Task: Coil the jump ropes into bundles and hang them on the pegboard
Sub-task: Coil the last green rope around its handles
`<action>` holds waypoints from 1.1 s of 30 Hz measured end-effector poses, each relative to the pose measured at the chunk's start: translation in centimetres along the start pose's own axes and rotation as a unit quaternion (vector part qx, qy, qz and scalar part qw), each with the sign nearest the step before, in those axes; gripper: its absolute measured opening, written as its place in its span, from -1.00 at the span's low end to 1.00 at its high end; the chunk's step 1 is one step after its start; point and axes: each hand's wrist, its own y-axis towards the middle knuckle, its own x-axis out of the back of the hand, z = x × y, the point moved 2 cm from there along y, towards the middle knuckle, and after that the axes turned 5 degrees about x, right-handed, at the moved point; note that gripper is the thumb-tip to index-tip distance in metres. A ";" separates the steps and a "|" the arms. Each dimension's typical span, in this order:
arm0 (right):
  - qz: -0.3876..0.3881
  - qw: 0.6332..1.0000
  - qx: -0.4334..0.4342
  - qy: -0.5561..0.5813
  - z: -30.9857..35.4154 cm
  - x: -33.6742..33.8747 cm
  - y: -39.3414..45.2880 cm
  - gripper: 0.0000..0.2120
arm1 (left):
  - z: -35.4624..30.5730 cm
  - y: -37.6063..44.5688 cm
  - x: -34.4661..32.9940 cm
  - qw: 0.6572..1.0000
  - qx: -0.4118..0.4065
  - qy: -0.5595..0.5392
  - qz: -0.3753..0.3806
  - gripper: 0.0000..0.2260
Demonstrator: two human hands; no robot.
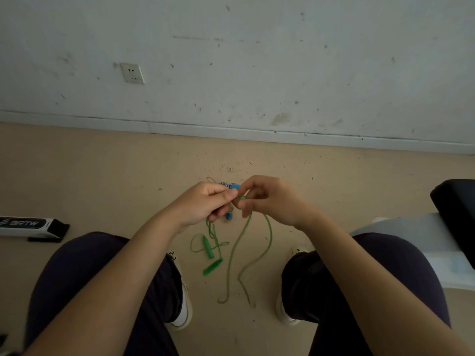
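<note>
Both hands meet above the floor — left hand (pixel 205 205) and right hand (pixel 267 199) each pinch the green jump rope (pixel 240 242), its loops and handles (pixel 209 255) trailing between the feet.

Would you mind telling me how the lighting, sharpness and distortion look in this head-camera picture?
Head view: dim, flat light with no glare and only faint shadows; the wide lens bows the baseboard; the picture is soft overall, so where both hands, left and right, pinch the green rope, the strand blurs; its handles on the floor read clearly.
</note>
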 end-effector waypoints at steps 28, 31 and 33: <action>-0.085 0.993 -0.007 0.076 -0.3 2.9 -0.3 -0.93 | 1.0 -0.3 3.4 0.996 0.006 0.026 -0.082 -0.85; 0.000 0.999 -0.014 0.040 0.1 0.6 -0.1 -0.87 | 0.7 0.0 1.8 0.999 -0.011 0.008 -0.042 -0.87; -0.004 1.000 -0.003 0.005 0.2 0.2 0.1 -0.93 | 0.7 0.0 1.6 0.999 -0.015 0.005 -0.030 -0.87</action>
